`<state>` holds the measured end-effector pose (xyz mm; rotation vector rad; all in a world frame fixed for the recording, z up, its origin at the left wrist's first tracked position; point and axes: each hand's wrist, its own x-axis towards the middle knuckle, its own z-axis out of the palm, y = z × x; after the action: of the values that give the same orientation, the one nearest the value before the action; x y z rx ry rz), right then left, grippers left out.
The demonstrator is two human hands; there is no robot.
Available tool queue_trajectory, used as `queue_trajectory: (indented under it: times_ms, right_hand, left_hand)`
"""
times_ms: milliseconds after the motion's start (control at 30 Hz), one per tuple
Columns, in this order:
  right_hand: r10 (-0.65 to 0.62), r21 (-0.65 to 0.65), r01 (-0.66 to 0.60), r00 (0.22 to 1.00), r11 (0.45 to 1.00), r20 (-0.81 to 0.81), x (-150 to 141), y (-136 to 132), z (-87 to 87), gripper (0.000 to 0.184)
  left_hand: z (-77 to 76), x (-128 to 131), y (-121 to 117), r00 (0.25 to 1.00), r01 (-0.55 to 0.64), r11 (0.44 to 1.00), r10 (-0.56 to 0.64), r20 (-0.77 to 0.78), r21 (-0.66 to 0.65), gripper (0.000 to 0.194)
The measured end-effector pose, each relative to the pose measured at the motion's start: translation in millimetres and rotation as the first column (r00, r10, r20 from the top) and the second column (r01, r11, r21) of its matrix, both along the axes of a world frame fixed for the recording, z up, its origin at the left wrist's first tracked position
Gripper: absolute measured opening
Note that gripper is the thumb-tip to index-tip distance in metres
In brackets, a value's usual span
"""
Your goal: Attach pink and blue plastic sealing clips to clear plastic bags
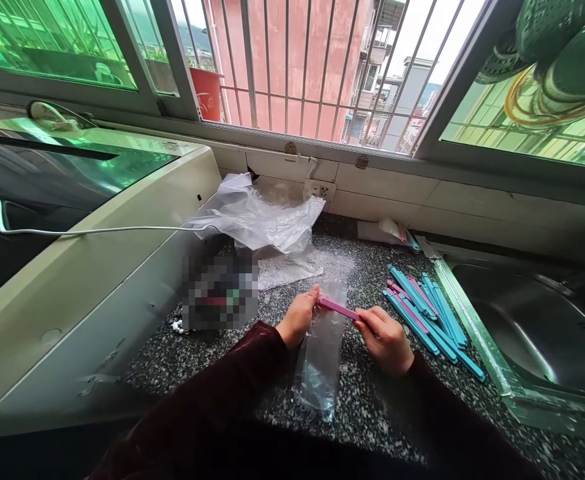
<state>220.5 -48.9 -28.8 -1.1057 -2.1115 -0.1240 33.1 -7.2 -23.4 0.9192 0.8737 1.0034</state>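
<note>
A pink bag clip (340, 308), a long slim bar, lies across the upper part of a clear plastic bag (321, 363). My left hand (298, 319) is closed at the clip's left end, with the thumb up against it and the bag's edge beside the fingers. At the other end, my right hand (388, 341) pinches the clip between thumb and fingers. The bag hangs down toward me over the speckled counter (367, 407). Whether the clip is fully closed on the bag cannot be made out. To the right lies a loose pile of blue and pink bag clips (422, 310).
A steel sink (532, 320) is set in at the right. Crumpled clear plastic (272, 217) lies behind my hands, near a wall socket (321, 191). On the left stands a large pale appliance (137, 220) with a white cable (97, 231) across it. One counter patch is pixelated.
</note>
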Motion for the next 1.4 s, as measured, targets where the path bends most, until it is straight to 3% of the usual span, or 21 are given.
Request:
queue_trajectory:
  times_ms: [233, 433, 667, 800, 967, 1167, 1267, 1400]
  right_hand:
    - [0.015, -0.025, -0.017, 0.996, 1.0, -0.083, -0.7, -1.8, 2.8, 0.019]
    - [0.02, -0.031, -0.025, 0.989, 0.999, -0.144, -1.8, 0.1, 5.1, 0.015]
    - [-0.007, -0.105, -0.031, 0.937, 0.994, -0.348, 0.5, 1.2, -0.2, 0.011]
    - [-0.022, -0.206, -0.096, 0.863, 0.974, -0.505, 1.6, -0.1, -0.3, 0.013]
    - [-0.085, -0.355, -0.242, 0.709, 0.903, -0.7, 1.9, -0.4, 2.4, 0.017]
    - [-0.14, -0.384, -0.366, 0.545, 0.848, -0.827, 2.0, 1.0, 0.0, 0.022]
    - [-0.154, -0.422, -0.331, 0.605, 0.844, -0.781, 1.1, -0.6, 1.4, 0.021]
    - [-0.125, -0.377, -0.152, 0.777, 0.914, -0.616, -0.2, -2.7, 5.3, 0.015]
  left_hand:
    - [-0.4, -3.0, 3.1, 0.996, 0.0, 0.999, 0.004, -0.09, 0.04, 0.054]
    - [7.7, -5.0, 2.1, 0.995, -0.038, 0.999, 0.037, -0.094, -0.006, 0.054]
    - [7.9, -5.8, 2.7, 0.996, -0.068, 0.998, 0.067, -0.064, -0.004, 0.052]
    - [6.2, -5.8, 3.1, 0.998, -0.064, 0.997, 0.063, -0.02, -0.039, 0.051]
    - [6.1, -5.0, 3.1, 0.997, -0.048, 0.994, 0.054, 0.057, -0.098, 0.052]
    - [1.5, -4.3, 4.9, 0.992, -0.04, 0.989, 0.056, 0.112, -0.145, 0.051]
    - [3.5, -5.1, 5.2, 0.994, -0.061, 0.99, 0.071, 0.077, -0.129, 0.052]
    - [8.9, -6.5, 4.3, 0.998, -0.066, 0.995, 0.067, 0.013, -0.072, 0.053]
